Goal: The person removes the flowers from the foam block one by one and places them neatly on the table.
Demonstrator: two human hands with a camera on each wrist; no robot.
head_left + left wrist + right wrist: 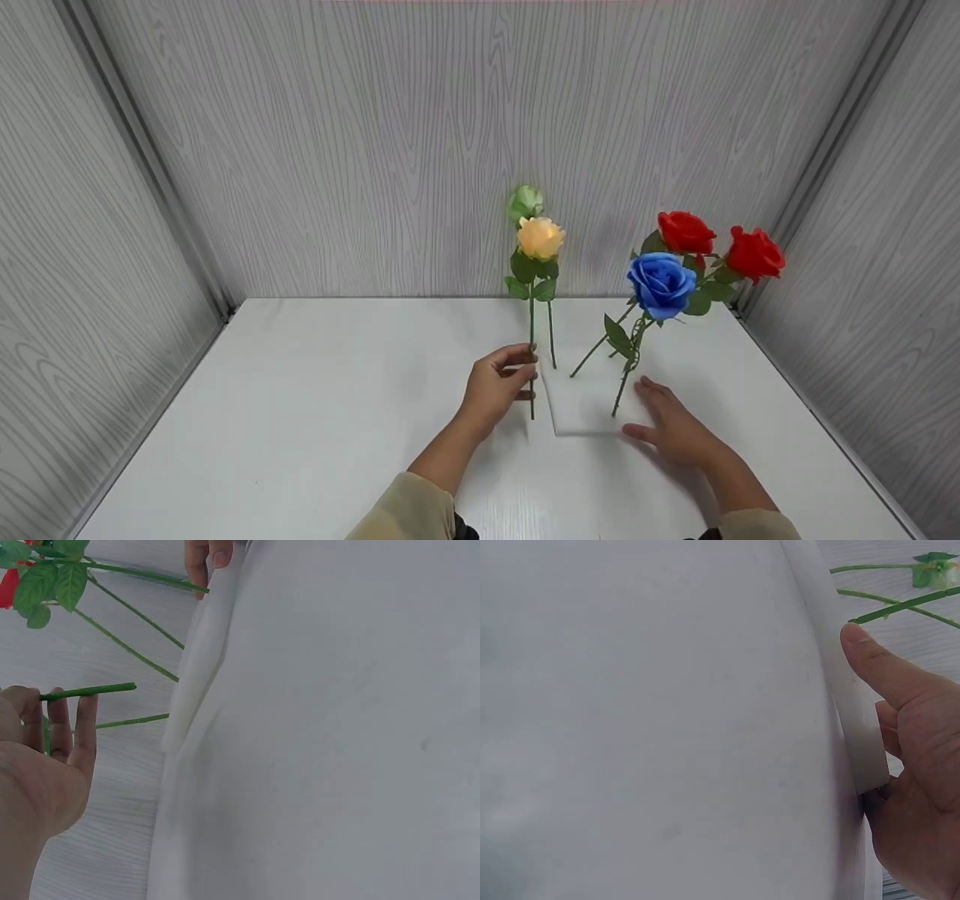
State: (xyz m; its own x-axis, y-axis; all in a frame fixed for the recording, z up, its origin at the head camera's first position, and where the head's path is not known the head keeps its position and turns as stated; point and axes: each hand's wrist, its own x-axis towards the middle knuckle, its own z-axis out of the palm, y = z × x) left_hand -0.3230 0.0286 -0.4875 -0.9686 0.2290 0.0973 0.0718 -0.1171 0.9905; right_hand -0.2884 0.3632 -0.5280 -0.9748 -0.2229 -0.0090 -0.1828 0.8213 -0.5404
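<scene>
One peach rose (541, 240) pinched in left hand (491, 386); right hand (675, 431) unclenched against slab (587, 414); possible tipping from top-heavy, leaning roses (662, 285).

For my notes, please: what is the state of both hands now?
Left hand: holding the peach rose.
Right hand: open, touching the block.

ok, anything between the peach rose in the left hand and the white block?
Nothing visible. The peach rose has its stem end free, left of the white block. The green rose stands toward the block's back, the blue rose nearer the front, the right hand at the right side; none fills that gap.
</scene>
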